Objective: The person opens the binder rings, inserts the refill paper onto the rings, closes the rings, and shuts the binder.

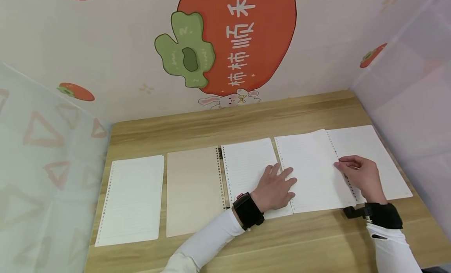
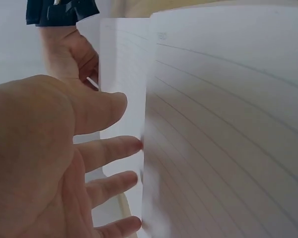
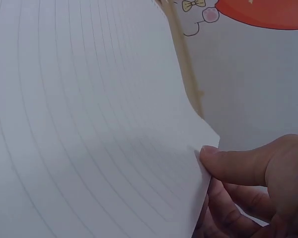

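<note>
My right hand (image 1: 363, 177) pinches the right edge of a lined loose-leaf sheet (image 1: 310, 171) between thumb and fingers. In the right wrist view the sheet (image 3: 99, 119) bends up at that edge, the thumb on its lined face and the fingers behind. My left hand (image 1: 273, 187) rests with fingers spread over the seam between this sheet and the lined pages (image 1: 246, 159) to its left. Its fingertips meet the paper edge in the left wrist view. The rightmost lined page (image 1: 373, 155) lies partly under the right hand.
Left of the lined pages lies a tan notebook cover (image 1: 192, 187), with a dark ring binding (image 1: 222, 175) along its right side. A white punched sheet stack (image 1: 134, 198) is at the far left. Everything lies on a wooden table (image 1: 299, 241) with printed walls behind and beside it.
</note>
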Motion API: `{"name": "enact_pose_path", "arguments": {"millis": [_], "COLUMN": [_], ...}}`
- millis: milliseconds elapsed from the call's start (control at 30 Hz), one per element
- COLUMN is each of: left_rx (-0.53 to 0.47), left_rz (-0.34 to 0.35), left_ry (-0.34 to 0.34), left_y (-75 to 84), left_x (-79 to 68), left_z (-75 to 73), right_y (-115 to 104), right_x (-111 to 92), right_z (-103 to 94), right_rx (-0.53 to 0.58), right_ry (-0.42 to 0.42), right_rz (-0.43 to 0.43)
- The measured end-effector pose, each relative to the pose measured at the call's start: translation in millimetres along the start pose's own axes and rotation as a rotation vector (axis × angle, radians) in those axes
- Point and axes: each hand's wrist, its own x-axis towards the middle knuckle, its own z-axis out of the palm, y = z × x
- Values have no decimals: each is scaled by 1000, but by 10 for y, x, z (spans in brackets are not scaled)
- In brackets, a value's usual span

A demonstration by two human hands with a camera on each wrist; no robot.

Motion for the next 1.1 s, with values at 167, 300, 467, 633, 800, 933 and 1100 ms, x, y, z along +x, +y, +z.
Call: {"name": "enact_pose_path", "arguments": {"millis": [167, 300, 467, 633, 800, 933, 1100], "left_rx": [29, 42, -42, -473, -1067, -1411, -1514], "left_rz": [17, 17, 5, -71, -208, -341, -456], "left_ry": [21, 20, 17, 88, 149, 153, 175], "left_y": [-4, -13, -51, -137, -271, -383, -472], "left_x": [-5, -4, 28, 109, 134, 141, 146], "left_z": [12, 19, 43, 69, 7, -41, -45], "right_y": [-11, -18, 26, 115, 147, 83, -52], "right_x": [18, 25, 41, 25, -11, -36, -94], "right_z": [-17, -37, -85, -184, -240, -214, -98], "right_rx": [-51, -98, -94, 78, 353, 564, 667], "right_ry": [-19, -16, 2, -79, -162, -207, -261], "right_rz": [8, -2, -34, -8, 69, 91, 69]}}
